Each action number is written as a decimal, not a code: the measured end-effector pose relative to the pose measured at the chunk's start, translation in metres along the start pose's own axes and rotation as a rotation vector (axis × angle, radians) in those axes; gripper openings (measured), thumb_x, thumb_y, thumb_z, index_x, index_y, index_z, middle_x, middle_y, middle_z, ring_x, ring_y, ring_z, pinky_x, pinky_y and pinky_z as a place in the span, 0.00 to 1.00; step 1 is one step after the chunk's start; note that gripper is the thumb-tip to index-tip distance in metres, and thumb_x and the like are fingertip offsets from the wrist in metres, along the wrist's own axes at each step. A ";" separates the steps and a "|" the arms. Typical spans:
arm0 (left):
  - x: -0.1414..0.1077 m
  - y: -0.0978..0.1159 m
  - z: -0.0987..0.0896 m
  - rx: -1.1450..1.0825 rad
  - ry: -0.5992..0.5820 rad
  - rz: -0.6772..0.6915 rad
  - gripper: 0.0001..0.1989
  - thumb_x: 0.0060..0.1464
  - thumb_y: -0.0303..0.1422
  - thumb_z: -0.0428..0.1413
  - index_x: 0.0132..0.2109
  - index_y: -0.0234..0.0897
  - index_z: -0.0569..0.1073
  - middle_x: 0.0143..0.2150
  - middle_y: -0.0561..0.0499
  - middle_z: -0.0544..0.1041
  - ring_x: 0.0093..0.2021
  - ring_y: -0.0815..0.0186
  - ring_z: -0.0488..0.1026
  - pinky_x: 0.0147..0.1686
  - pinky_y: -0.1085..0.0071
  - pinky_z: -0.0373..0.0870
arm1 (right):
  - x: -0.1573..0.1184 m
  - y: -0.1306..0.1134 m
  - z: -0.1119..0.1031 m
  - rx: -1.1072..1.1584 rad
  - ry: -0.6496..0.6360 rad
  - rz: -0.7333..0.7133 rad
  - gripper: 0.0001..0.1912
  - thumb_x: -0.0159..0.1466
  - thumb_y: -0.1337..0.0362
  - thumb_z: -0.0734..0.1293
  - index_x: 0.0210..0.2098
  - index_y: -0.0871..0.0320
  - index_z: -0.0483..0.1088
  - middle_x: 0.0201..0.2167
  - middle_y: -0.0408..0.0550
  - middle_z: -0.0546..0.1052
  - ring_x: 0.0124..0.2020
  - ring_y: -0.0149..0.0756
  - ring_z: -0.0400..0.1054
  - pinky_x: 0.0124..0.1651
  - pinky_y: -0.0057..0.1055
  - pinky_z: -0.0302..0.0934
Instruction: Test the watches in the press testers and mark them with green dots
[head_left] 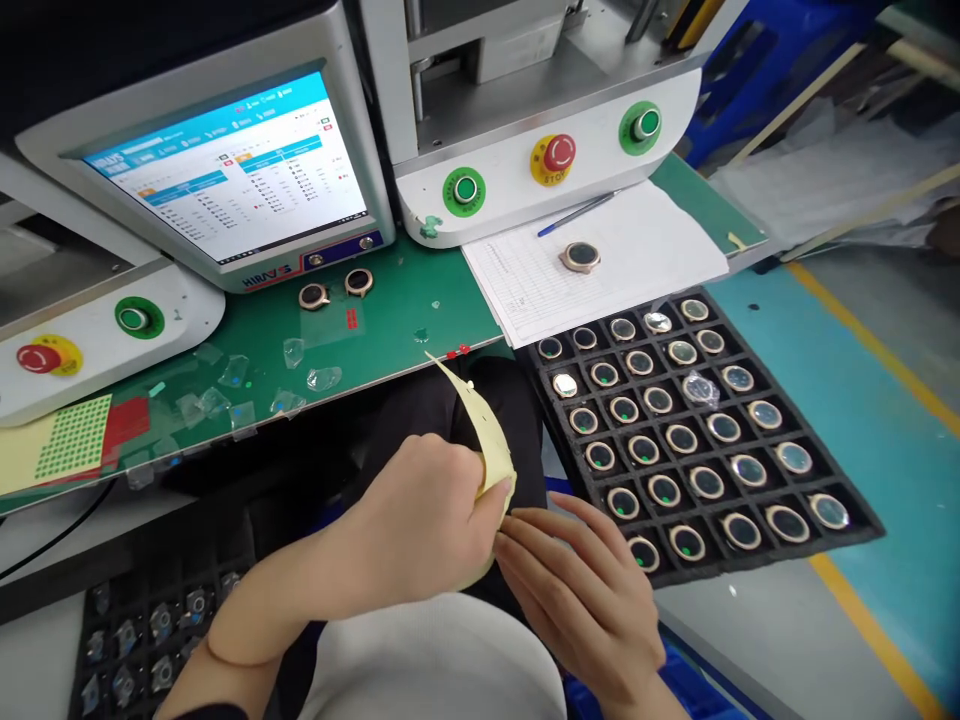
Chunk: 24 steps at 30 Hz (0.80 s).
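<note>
My left hand (435, 510) is closed around a curled pale yellow sheet (491, 440), which stands up above the fist in a bent strip. Small dark marks show on the sheet, and its colour resembles the sticker backing at the far left. My right hand (581, 590) comes in from the lower right, its long fingers drawn together and their tips at the sheet's lower edge by my left thumb. The right thumb is hidden. Right of both hands lies a black compartment tray (847, 560) of round watch cases (706, 483), several bearing green dots.
Two watch cases (358, 282) sit on the green bench (405, 290) among clear film scraps (324, 378). Papers (660, 240) hold a pen (577, 213) and another watch case (580, 257). A monitor (240, 170), machine buttons (559, 153), and a second tray (142, 640) surround me.
</note>
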<state>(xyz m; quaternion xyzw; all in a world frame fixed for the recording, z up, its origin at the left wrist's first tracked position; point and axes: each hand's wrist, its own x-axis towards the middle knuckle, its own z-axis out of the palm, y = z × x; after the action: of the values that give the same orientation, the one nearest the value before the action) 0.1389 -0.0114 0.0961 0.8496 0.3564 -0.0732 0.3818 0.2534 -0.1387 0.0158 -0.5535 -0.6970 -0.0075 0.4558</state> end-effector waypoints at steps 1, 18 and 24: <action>-0.001 0.001 0.000 0.006 0.000 0.001 0.23 0.60 0.32 0.45 0.18 0.37 0.50 0.14 0.59 0.47 0.16 0.74 0.47 0.20 0.68 0.41 | 0.000 -0.001 -0.001 0.009 0.001 -0.006 0.05 0.64 0.75 0.66 0.38 0.64 0.74 0.32 0.49 0.81 0.37 0.37 0.76 0.50 0.42 0.65; -0.007 0.008 -0.004 -0.019 -0.018 -0.033 0.23 0.60 0.33 0.47 0.18 0.37 0.49 0.15 0.59 0.47 0.17 0.73 0.45 0.21 0.69 0.42 | -0.001 -0.003 -0.004 0.038 0.051 -0.033 0.03 0.64 0.74 0.67 0.37 0.63 0.73 0.29 0.47 0.81 0.34 0.34 0.76 0.48 0.39 0.69; -0.006 0.009 -0.005 -0.053 -0.010 -0.038 0.24 0.60 0.33 0.47 0.18 0.38 0.48 0.16 0.59 0.46 0.18 0.73 0.45 0.22 0.68 0.40 | 0.001 -0.004 -0.003 0.109 0.079 0.029 0.07 0.61 0.77 0.68 0.39 0.63 0.72 0.30 0.48 0.81 0.33 0.33 0.75 0.46 0.39 0.71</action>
<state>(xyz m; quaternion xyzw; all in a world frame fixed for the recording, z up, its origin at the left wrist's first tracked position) 0.1398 -0.0152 0.1074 0.8319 0.3725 -0.0751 0.4044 0.2518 -0.1407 0.0203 -0.5371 -0.6697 0.0152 0.5127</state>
